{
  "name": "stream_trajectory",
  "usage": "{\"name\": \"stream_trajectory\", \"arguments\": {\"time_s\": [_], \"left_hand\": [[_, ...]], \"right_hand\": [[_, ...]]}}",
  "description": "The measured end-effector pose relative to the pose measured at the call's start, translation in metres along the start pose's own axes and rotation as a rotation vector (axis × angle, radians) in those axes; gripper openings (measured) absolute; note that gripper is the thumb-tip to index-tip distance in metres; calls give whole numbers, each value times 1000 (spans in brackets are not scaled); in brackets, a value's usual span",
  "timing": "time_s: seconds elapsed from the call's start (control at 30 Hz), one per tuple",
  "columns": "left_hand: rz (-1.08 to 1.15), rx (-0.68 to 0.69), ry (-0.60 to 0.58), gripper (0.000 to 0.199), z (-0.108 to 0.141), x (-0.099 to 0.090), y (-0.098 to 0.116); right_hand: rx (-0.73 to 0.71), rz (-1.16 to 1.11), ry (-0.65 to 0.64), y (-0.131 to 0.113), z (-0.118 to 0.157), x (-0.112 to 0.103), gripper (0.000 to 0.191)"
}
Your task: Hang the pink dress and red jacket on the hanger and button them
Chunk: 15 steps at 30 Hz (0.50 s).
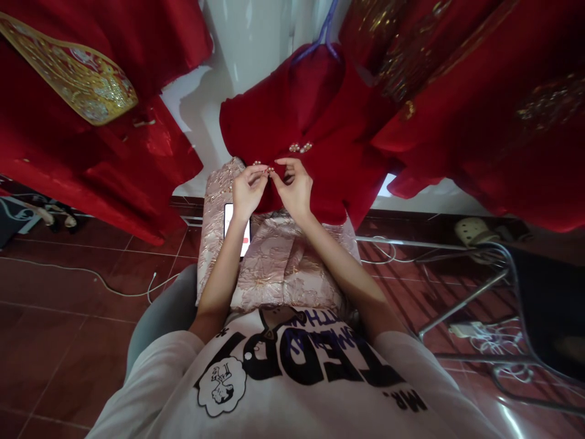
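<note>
A dark red garment (320,183) hangs in front of me and spreads over the patterned pink cloth on my lap. My left hand (247,192) is closed in a pinch at a small beaded fastener (270,171) on its front. Opposite it, my right hand (296,192) has its thumb against the same fastener, with the index finger curled just above. Beyond the fingertips lies a pearl-beaded ornament (300,147) on the red fabric. Another small beaded piece (257,163) shows beside my left fingers. Thread or a needle cannot be made out.
A phone (230,213) with a lit screen lies under my left forearm on the pink cloth (274,274). Red garments with gold decoration (100,85) hang on both sides. Metal chair legs (461,305), cables (493,341) and a pale clog (475,231) are at the right.
</note>
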<state>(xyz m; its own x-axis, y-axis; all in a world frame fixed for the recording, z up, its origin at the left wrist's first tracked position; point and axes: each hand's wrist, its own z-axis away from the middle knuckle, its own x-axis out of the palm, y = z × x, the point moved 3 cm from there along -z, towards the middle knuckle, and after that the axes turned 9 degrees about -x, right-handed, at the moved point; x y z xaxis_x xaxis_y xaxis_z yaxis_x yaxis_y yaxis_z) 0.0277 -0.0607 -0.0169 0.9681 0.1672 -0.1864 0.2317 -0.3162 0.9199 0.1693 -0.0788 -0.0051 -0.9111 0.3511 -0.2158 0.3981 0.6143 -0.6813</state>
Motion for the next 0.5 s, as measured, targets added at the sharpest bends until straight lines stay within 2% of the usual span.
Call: {"name": "stream_trajectory", "arguments": {"time_s": [0.27, 0.43, 0.5], "left_hand": [[-16, 45, -16, 20, 0, -2, -1], [165, 56, 30, 9, -2, -3, -6], [237, 13, 73, 12, -4, -2, -11]], "right_hand": [[22, 12, 28, 7, -1, 5, 19], [-18, 131, 51, 4, 0, 5, 16], [-11, 157, 29, 2, 0, 4, 15]]}}
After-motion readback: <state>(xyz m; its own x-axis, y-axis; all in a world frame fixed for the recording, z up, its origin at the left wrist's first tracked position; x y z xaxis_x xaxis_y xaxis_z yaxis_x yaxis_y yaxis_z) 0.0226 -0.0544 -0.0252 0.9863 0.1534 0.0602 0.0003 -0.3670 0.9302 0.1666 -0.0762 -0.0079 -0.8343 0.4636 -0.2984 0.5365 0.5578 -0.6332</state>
